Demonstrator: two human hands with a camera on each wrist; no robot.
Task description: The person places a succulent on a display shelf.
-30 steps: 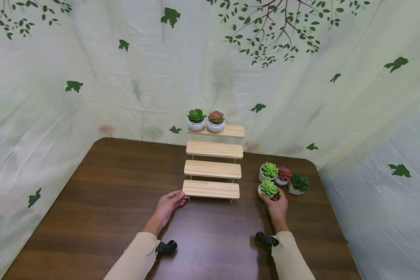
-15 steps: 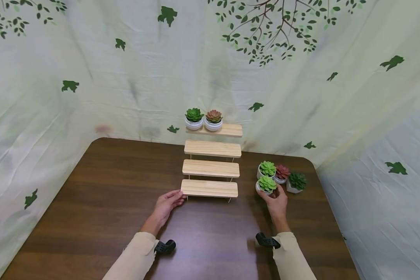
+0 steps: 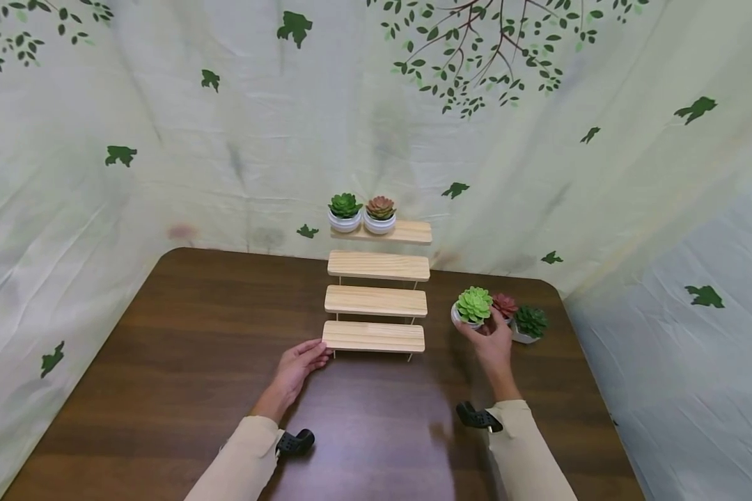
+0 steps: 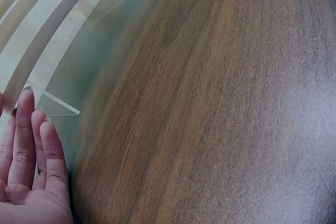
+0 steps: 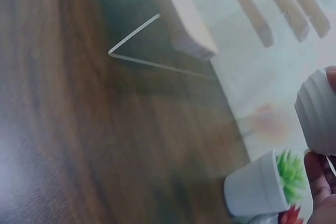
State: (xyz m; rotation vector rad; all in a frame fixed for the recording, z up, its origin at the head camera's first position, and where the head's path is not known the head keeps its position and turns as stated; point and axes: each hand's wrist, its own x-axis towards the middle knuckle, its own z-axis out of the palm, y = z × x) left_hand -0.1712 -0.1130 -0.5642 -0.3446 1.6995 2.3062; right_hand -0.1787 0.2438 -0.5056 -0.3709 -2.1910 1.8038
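My right hand [image 3: 494,344] grips a light green potted succulent [image 3: 474,305] off the table, right of a wooden tiered stand [image 3: 374,337]. In the right wrist view its ribbed white pot [image 5: 316,116] sits between the thumb and fingers. At the left end of the lowest shelf, my left hand [image 3: 296,367] pinches the board between thumb and fingers. The left wrist view has those fingers [image 4: 23,150] nearly straight beside the shelf's end and clear leg. A green succulent [image 3: 345,207] and a pinkish-brown succulent [image 3: 380,210] stand on the top shelf; the three lower shelves are bare.
Behind the held plant, a red succulent [image 3: 504,305] and a dark green succulent [image 3: 530,321] stand on the brown table [image 3: 225,306]. Another light green succulent in a smooth white pot [image 5: 257,187] shows in the right wrist view. A leaf-printed cloth [image 3: 244,125] hangs behind the table.
My right hand has lifted the light green succulent from the table; in the head view it now overlaps the other light green one. The left hand stays at the shelf's end.
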